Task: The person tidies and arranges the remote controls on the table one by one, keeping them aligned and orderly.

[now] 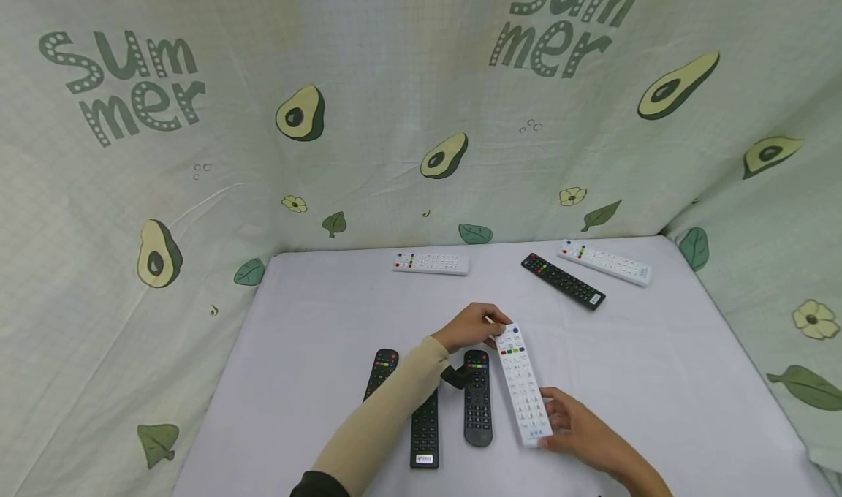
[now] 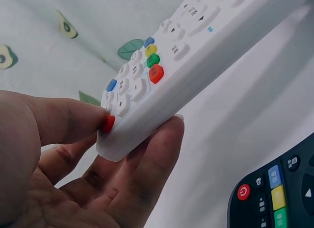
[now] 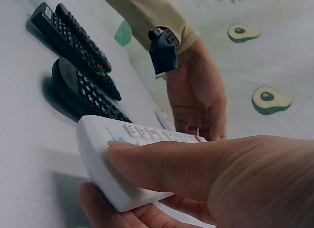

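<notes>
Between both hands is a white remote control (image 1: 522,387), held above the table with its buttons facing up. My left hand (image 1: 475,327) pinches its far end, with the thumb by the red button and fingers underneath, as the left wrist view shows. The near end is gripped by my right hand (image 1: 579,427), its thumb (image 3: 142,162) on top and fingers below. Just left of it lies a black remote (image 1: 478,416) with a rounded grey lower end. Another black remote (image 1: 424,431) and a third (image 1: 383,369) lie further left, partly hidden by the left forearm.
Toward the back of the white-covered table (image 1: 316,314) lie a white remote (image 1: 430,264), a black remote (image 1: 563,281) and another white remote (image 1: 605,262). A printed cloth (image 1: 368,58) with avocados hangs behind and at the sides. A black strap device sits on the left wrist.
</notes>
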A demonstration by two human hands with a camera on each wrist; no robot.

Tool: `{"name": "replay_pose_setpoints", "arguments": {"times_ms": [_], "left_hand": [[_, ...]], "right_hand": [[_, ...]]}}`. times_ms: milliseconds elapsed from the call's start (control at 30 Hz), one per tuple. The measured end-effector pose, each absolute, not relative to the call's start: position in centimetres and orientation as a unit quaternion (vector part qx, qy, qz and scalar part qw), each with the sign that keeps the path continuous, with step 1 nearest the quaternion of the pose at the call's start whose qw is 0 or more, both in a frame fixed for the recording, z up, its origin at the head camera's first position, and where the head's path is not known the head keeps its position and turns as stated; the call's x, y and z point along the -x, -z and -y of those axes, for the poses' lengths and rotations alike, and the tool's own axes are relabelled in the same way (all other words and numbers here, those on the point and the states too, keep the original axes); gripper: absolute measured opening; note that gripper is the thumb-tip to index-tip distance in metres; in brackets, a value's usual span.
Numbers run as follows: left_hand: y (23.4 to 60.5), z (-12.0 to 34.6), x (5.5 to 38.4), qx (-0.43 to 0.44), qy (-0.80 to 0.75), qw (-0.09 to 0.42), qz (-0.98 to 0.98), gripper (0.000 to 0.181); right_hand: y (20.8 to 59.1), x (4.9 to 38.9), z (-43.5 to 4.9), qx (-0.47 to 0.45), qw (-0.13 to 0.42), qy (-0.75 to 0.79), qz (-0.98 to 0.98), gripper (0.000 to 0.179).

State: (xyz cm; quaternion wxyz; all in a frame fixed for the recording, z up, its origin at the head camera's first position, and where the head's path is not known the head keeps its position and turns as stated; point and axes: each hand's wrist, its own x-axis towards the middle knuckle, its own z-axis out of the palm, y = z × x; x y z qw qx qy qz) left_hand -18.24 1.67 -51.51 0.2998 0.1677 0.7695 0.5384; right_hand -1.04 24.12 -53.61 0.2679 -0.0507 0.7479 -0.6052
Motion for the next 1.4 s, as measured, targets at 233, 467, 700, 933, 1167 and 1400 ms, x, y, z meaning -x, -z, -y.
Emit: {"name": "replay_pose_setpoints", "arguments": {"times_ms": [233,467,700,933,1167,1400], "left_hand": [[51.6,-2.2,17.9,-0.188,-0.518,0.31,-0.775,0.019],[51.8,-2.7,17.7,-0.21,-0.483,0.304,-0.794,0.018],[52.2,-3.0,17.9,-0.233,-0.459,0.302,-0.802,0.018],[52.5,-3.3,17.9,-0.25,-0.44,0.29,-0.812,0.017],[52.2,-3.7,17.5,-0.263,-0.417,0.289,-0.82,0.017],[51.6,-4.2,17.0,-0.271,-0.391,0.291,-0.83,0.017]], "right_hand": [[53.7,0.6,-23.9,0.058,0.274,0.598,-0.751,0.082],[53.7,0.5,-23.6,0.044,0.281,0.566,-0.774,0.084],[53.9,0.4,-23.5,0.052,0.271,0.54,-0.795,0.081],[53.8,0.1,-23.3,0.057,0.251,0.504,-0.825,0.078],[53.3,-0.2,-22.8,0.025,0.252,0.473,-0.844,0.081],[53.1,-0.6,-22.8,0.02,0.254,0.453,-0.854,0.088]]}}
